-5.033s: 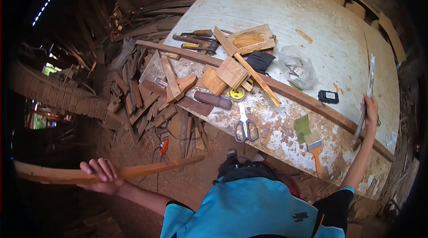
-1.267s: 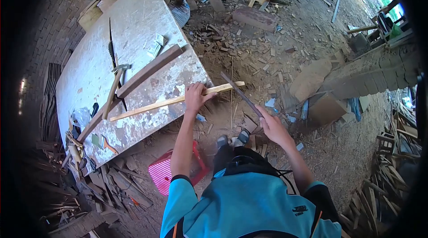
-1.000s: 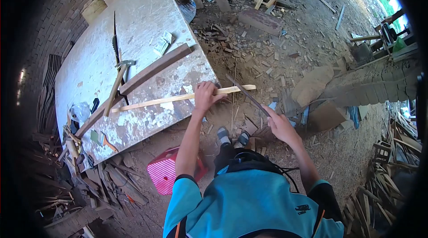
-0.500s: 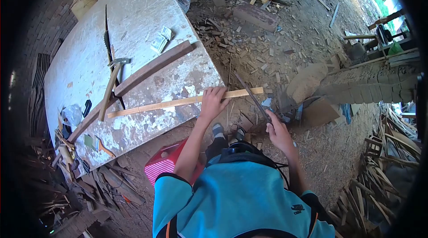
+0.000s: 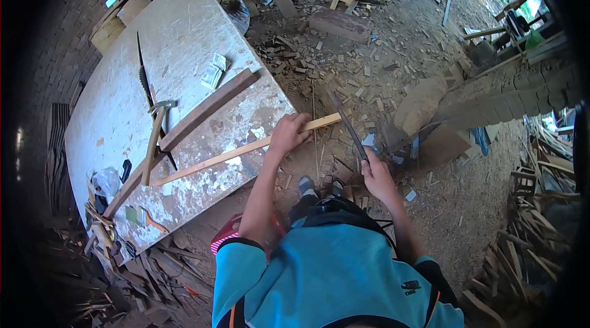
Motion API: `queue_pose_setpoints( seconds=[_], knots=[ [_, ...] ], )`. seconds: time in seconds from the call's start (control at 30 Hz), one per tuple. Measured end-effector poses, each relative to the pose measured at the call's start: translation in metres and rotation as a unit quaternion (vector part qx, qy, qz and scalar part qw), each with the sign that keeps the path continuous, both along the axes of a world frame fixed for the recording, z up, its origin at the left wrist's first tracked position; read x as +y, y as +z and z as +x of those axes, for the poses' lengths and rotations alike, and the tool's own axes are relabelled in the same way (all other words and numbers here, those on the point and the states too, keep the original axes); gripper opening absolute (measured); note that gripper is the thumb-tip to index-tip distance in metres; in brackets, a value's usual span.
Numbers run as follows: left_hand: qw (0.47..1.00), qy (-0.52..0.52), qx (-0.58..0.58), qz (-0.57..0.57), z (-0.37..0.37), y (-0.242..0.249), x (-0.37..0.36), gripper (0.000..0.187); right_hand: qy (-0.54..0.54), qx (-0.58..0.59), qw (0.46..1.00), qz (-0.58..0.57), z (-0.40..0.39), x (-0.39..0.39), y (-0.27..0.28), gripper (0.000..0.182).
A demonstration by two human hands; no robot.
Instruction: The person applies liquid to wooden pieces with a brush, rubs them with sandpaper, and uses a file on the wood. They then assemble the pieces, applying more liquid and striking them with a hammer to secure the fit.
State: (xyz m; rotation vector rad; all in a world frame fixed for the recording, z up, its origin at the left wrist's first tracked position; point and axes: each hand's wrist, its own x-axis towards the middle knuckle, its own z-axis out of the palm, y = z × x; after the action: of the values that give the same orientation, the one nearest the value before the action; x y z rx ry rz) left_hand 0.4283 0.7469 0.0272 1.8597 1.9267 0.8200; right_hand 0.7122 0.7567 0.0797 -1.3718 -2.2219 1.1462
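My left hand [image 5: 289, 135] is closed round a long, light wooden strip [image 5: 212, 161] near the table's right edge. The strip's left part lies across the worktable [image 5: 178, 27], and its right end juts out past the edge. My right hand [image 5: 378, 175] grips a long, narrow, dark blade-like tool [image 5: 348, 124], which points up and away from me. In this view the tool overlaps the strip's free end. A hammer [image 5: 153, 140] and a dark wooden beam [image 5: 209, 108] lie on the table beyond the strip.
A handsaw [image 5: 144, 76], banknotes [image 5: 214, 71], a paintbrush [image 5: 152, 220] and a plastic bag [image 5: 107, 181] lie on the table. A red-and-white crate [image 5: 227, 234] stands below its front edge. Wood offcuts litter the floor, and a thick log [image 5: 485, 105] is at right.
The wooden strip now slants more steeply, shows a narrower face, and its free end sits further left. Both hands still hold their things; the whole view has shifted slightly.
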Motion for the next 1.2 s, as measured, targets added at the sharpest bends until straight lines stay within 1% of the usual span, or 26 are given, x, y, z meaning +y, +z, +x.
queue_pose_setpoints(
  seconds=[0.1,0.23,0.3,0.33,0.4,0.43,0.5,0.53,0.6,0.7,0.8,0.83,0.93,1.03,1.13,1.2],
  knots=[
    [0.999,-0.02,0.019,0.026,-0.003,-0.012,-0.004,0.031,0.004,0.018,1.0,-0.016,0.008,-0.004,0.014,0.038],
    [0.997,0.002,0.066,0.028,0.007,-0.014,-0.012,0.03,0.0,0.013,1.0,-0.022,0.031,-0.007,0.014,0.04],
    [0.997,0.009,0.081,0.015,0.01,-0.009,-0.015,0.031,-0.025,0.022,0.997,-0.07,0.045,-0.007,0.021,0.04],
    [0.999,0.0,0.045,-0.02,0.011,-0.006,-0.015,0.031,-0.036,0.026,0.995,-0.093,0.049,-0.007,0.024,0.04],
    [0.995,-0.015,-0.027,-0.091,0.012,0.005,-0.017,0.033,-0.046,0.021,0.994,-0.101,0.056,-0.006,0.026,0.04],
    [0.998,-0.02,0.004,-0.057,0.013,0.005,-0.017,0.033,-0.051,0.018,0.993,-0.106,0.059,-0.005,0.027,0.04],
    [0.997,-0.03,0.065,0.011,0.015,0.002,-0.016,0.032,-0.029,0.044,0.997,-0.064,0.058,-0.001,0.021,0.04],
    [0.995,0.001,0.093,0.043,0.017,0.0,-0.016,0.032,-0.019,0.057,0.997,-0.045,0.056,-0.002,0.018,0.04],
    [0.981,0.058,0.15,0.106,0.021,-0.002,-0.019,0.032,0.002,0.046,0.998,-0.039,0.045,-0.004,0.018,0.039],
    [0.973,0.108,0.171,0.112,0.026,-0.007,-0.031,0.035,0.035,0.028,0.999,-0.007,0.028,-0.007,0.016,0.037],
    [0.977,0.105,0.158,0.097,0.014,-0.018,-0.032,0.038,0.063,0.004,0.998,0.018,0.017,-0.007,0.006,0.037],
    [0.982,0.086,0.122,0.114,0.009,-0.02,-0.027,0.037,0.074,-0.007,0.997,0.023,0.015,-0.006,0.004,0.037],
    [0.992,0.049,0.075,0.084,0.0,-0.017,-0.019,0.039,0.116,-0.032,0.991,0.063,0.011,-0.004,0.015,0.04],
    [0.97,0.063,0.147,0.181,0.004,-0.015,-0.021,0.042,0.131,-0.082,0.987,0.043,0.008,0.005,0.024,0.044],
    [0.98,0.087,0.12,0.131,0.002,-0.013,-0.017,0.046,0.179,-0.095,0.975,0.088,0.008,0.017,0.041,0.05],
    [0.984,0.084,0.116,0.102,-0.003,-0.016,-0.01,0.05,0.211,-0.129,0.967,0.066,0.007,0.033,0.046,0.054]
  ],
)
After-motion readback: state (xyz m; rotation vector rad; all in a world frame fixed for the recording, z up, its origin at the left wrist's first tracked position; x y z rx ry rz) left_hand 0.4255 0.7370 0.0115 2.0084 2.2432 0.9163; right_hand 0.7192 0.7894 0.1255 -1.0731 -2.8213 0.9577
